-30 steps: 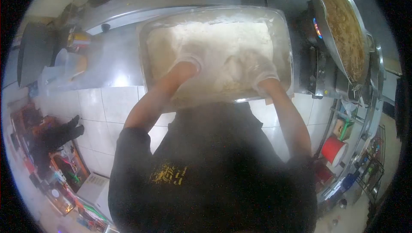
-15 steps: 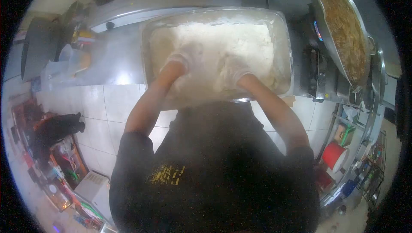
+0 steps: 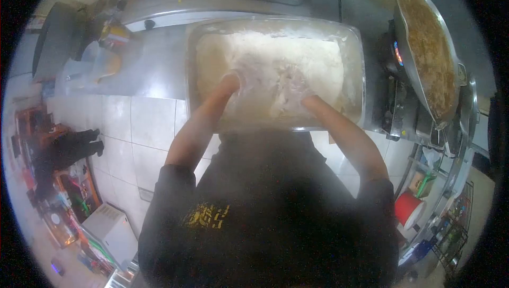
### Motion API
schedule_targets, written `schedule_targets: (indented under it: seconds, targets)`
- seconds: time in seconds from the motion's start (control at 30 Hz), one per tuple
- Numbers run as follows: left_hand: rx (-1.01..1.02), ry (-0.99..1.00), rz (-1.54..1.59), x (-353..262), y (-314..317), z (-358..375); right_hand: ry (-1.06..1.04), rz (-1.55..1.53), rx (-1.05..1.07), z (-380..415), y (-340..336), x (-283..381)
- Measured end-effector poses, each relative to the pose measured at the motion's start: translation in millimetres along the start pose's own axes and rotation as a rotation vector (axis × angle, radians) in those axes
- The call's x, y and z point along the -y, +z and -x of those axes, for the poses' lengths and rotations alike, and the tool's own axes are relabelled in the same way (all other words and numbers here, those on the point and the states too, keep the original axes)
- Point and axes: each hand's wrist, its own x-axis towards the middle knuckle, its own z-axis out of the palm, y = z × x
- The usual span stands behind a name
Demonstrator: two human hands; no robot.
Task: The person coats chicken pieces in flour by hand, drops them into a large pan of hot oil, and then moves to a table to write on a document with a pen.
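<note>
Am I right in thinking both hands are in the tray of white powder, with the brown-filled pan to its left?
Not quite: the head view shows the brown-filled pan to the tray's right; the left hand and right hand are in the white powder.

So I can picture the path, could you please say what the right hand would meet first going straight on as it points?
The right hand would probably meet more powder, then perhaps the far tray wall; depth is unclear.
</note>
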Motion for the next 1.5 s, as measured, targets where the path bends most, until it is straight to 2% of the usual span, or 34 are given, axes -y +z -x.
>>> schedule_targets:
  seconds: [0.07, 0.1, 0.17, 0.23, 0.27, 0.37, 0.47, 0.53, 0.6, 0.67, 0.73, 0.8, 0.87, 0.93, 1.03, 1.13, 1.17, 1.23, 1.3, 1.37, 1.43, 1.47, 1.5]
  targets:
    - [0.126, -0.129, -0.039, -18, -31, 0, -0.04, 0.398, 0.015, 3, 0, 7]
    - [0.112, -0.159, 0.017, -17, -28, -1, -0.097, 0.5, 0.005, 24, -8, 27]
    - [0.091, -0.219, 0.131, -14, -17, 1, -0.045, 0.354, -0.012, 43, -26, 61]
    - [-0.036, -0.268, 0.276, -9, -11, 4, 0.172, -0.131, -0.037, 47, -43, 83]
    - [-0.1, -0.294, 0.349, -8, -8, 4, 0.147, -0.062, -0.009, 47, -42, 81]
    - [-0.06, -0.415, 0.438, 2, -3, -2, 0.047, 0.169, 0.067, 44, -33, 68]
    - [-0.064, -0.226, 0.089, 19, 8, -5, -0.088, 0.345, 0.143, 49, -29, 45]
    - [0.051, -0.131, 0.101, 14, -2, 0, -0.173, 0.321, 0.2, 54, -30, 33]
    - [0.06, -0.093, 0.089, -3, -8, 9, -0.253, 0.293, 0.251, 60, -34, 29]
    - [-0.031, -0.114, 0.048, -24, -8, 17, -0.269, 0.258, 0.284, 60, -42, 33]
    - [-0.034, -0.277, 0.139, -35, -3, 22, -0.228, 0.225, 0.317, 62, -64, 57]
    - [-0.027, -0.428, 0.186, -51, -10, 24, -0.452, 0.047, -0.181, 44, 5, -8]
    - [-0.012, -0.503, 0.223, -61, -29, 23, -0.329, -0.207, -0.329, 38, 15, -17]
    - [-0.005, -0.473, 0.333, -57, -30, 22, 0.127, -0.517, -0.103, 42, -27, 35]
    - [-0.03, -0.452, 0.424, -62, -60, 21, -0.074, -0.068, -0.083, 46, -52, 42]
    - [-0.011, -0.443, 0.369, -87, -96, 15, -0.301, 0.042, -0.283, 34, -33, 18]
    - [-0.001, -0.431, 0.33, -91, -101, 11, -0.186, -0.479, -0.256, 35, -34, 20]
    - [-0.062, -0.266, 0.665, -80, -89, 7, 0.066, -1.514, -0.163, 34, -35, 25]
    - [-0.098, -0.197, 0.736, -80, -95, 3, -0.055, -0.769, -0.17, 63, -76, 45]
    - [-0.081, -0.247, 0.623, -90, -122, -3, -0.122, -0.403, -0.214, 81, -91, 30]
    - [-0.004, -0.342, 0.666, -90, -134, -19, -0.159, -0.42, -0.31, 91, -79, -17]
    - [0.051, -0.401, 0.727, -87, -134, -31, -0.167, -0.083, -0.372, 96, -75, -37]
    - [0.037, -0.319, 0.581, -80, -115, -47, -0.17, 0.256, -0.426, 100, -73, -54]
